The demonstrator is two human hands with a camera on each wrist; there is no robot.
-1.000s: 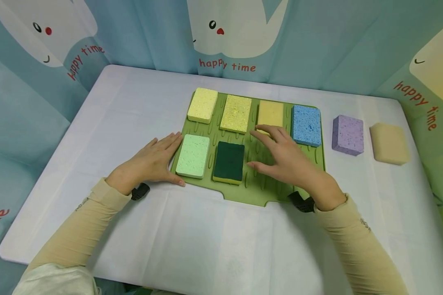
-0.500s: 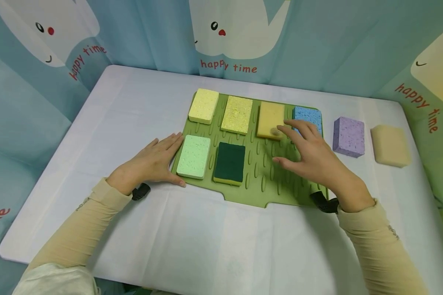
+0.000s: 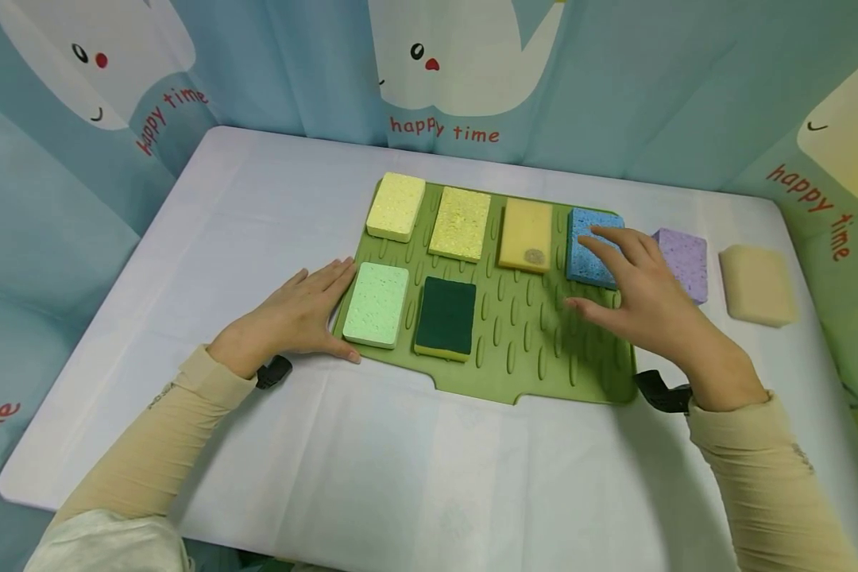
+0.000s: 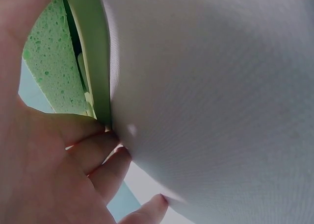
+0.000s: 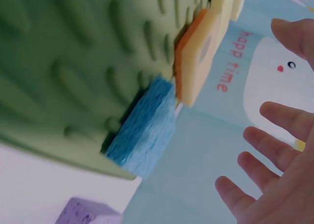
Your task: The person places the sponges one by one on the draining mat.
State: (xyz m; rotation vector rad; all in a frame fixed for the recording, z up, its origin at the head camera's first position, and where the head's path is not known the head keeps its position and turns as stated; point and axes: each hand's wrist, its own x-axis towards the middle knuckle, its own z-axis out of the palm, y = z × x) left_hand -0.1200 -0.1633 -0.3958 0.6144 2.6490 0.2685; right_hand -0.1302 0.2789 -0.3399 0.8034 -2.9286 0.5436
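Observation:
My left hand (image 3: 286,322) rests on the table at the left edge of a green ridged mat (image 3: 500,338), its fingertips touching that edge in the left wrist view. Just beside it on the mat lies a light green sponge (image 3: 376,306). A dark green-topped sponge (image 3: 446,316) is right of that. Above the mat's right side hovers my right hand (image 3: 643,298), fingers spread and holding nothing. It partly covers a blue sponge (image 3: 581,258) on the mat and a purple sponge (image 3: 689,258) on the table. In the right wrist view the fingers are apart from the blue sponge (image 5: 147,131).
Along the mat's far row are a pale yellow sponge (image 3: 396,205), a speckled yellow sponge (image 3: 460,222) and a yellow sponge (image 3: 526,232) with a round grey spot. A beige sponge (image 3: 758,284) lies on the white table (image 3: 400,477) at far right. Printed curtains (image 3: 314,71) surround the table.
The right hand has moved rightward over the mat, from beside the dark green sponge to the blue one, uncovering the spotted yellow sponge. The left hand keeps its place.

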